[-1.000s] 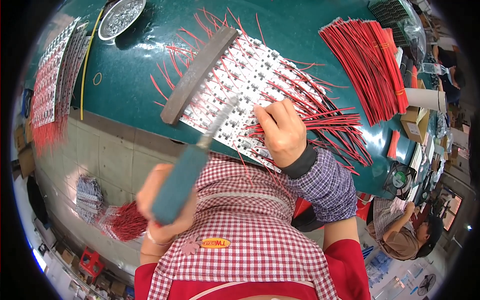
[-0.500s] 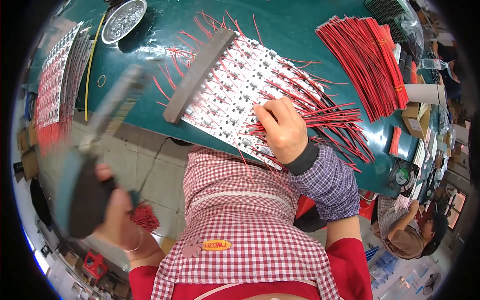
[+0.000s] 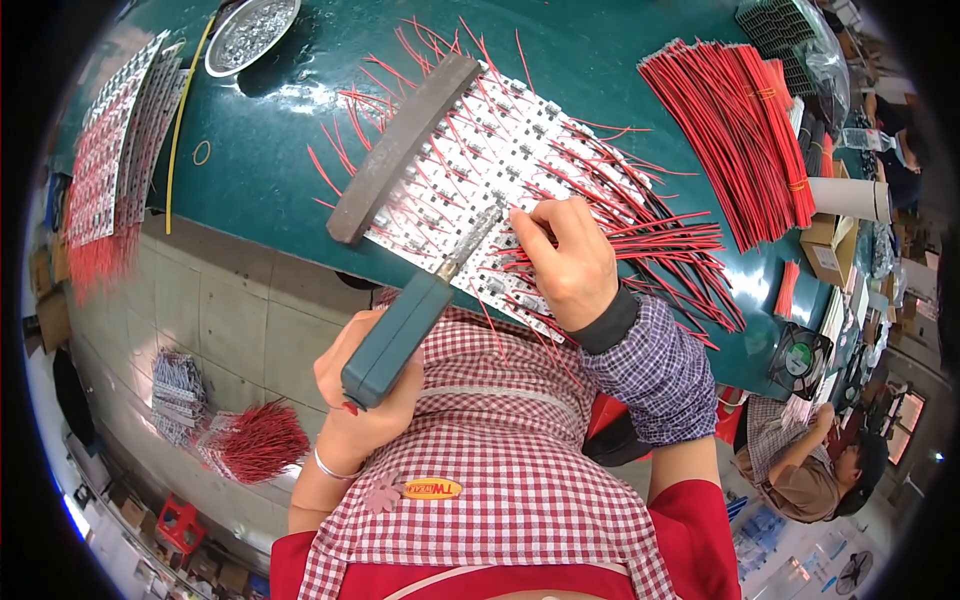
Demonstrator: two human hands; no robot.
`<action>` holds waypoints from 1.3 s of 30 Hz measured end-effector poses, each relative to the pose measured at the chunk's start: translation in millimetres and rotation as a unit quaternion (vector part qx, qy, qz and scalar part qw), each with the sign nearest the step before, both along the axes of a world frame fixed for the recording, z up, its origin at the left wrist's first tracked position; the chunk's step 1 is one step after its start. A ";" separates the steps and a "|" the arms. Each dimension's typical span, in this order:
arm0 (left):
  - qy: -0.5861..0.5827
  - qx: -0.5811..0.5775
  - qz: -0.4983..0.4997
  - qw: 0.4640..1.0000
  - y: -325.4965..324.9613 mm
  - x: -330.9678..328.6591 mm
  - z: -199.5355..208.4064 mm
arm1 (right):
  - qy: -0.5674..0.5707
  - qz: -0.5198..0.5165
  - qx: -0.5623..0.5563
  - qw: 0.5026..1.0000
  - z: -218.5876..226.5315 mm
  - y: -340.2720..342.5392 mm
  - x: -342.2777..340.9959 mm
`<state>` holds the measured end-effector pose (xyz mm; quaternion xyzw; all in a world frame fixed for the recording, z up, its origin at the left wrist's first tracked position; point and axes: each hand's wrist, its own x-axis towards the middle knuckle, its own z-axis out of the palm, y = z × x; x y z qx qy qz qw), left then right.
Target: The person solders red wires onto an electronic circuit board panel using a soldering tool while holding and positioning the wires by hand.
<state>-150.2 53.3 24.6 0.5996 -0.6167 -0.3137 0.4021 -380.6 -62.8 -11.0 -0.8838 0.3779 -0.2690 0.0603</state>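
Observation:
My left hand (image 3: 362, 392) is wrapped around a dark green soldering iron (image 3: 400, 338) with a metal shaft. Its tip touches or hovers just over a white circuit board panel (image 3: 512, 150), beside my right fingertips. My right hand (image 3: 575, 265) is closed in a pinch over the panel, at the ends of thin red and black wires (image 3: 670, 238) that fan out to the right. The exact wire end between the fingertips is hidden. A dark grey bar (image 3: 405, 150) lies across the panel's left part, with loose red wires sticking out beyond it.
A wire bundle (image 3: 725, 140) lies at the right of the green table (image 3: 290, 190). A metal bowl (image 3: 252, 38) stands at the back left, near stacked wired panels (image 3: 105, 150). A small fan (image 3: 797, 358) sits at the right edge. Another person (image 3: 810, 460) works at lower right.
My left hand has swung the soldering iron from the far left, off the table, rightward to the panel beside my right fingertips. My right hand has stayed nearly in place.

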 end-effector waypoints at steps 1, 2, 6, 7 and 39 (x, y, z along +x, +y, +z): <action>0.017 0.008 0.004 1.000 -0.2 -1.9 -1.3 | 0.007 0.002 0.000 1.000 0.3 0.1 0.0; 0.034 0.017 0.007 0.999 -0.4 -3.1 -2.7 | 0.007 0.001 0.000 1.000 -0.3 0.2 0.0; 0.037 0.007 -0.002 0.999 -0.8 -3.2 -7.9 | -0.001 0.001 -0.002 1.000 -1.0 0.4 1.4; 0.028 -0.004 -0.009 1.000 -0.8 -2.9 -8.9 | 0.001 0.000 -0.002 1.000 -0.7 0.5 1.6; 0.004 -0.025 0.017 1.000 11.5 6.0 -10.4 | -0.012 -0.022 -0.056 0.998 54.2 16.0 -64.1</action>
